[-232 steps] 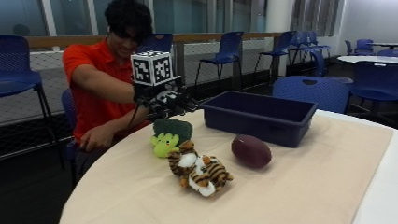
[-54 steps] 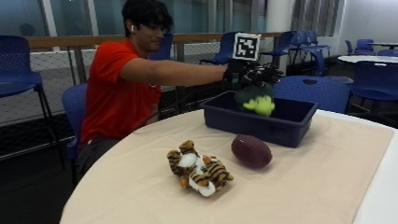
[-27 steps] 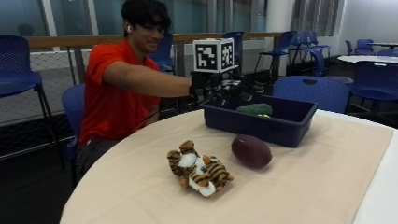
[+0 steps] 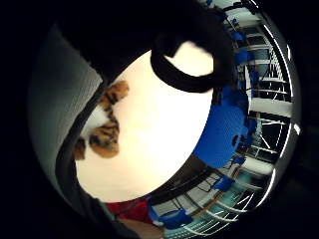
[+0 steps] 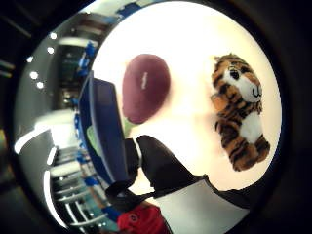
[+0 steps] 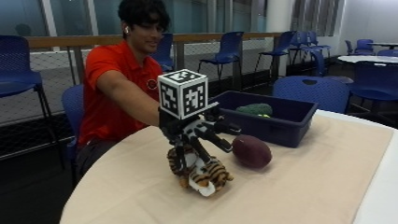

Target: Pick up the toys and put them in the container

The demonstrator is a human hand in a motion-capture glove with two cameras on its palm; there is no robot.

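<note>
A round beige table [image 6: 323, 186] fills the near side; blue chairs [image 6: 229, 46] and a railing [image 6: 81, 41] stand far behind it

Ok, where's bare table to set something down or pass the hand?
Free: the table right of the football, and the near edge in front of the tiger. Crowded: between tiger, football and blue bin, where the gloved hand hovers.

The person wears a red short-sleeved shirt [image 6: 115, 79] and a black-gloved grip [image 6: 189, 133].

Tiger toy [image 6: 200, 173] partly behind hand [image 6: 198, 132]
</note>
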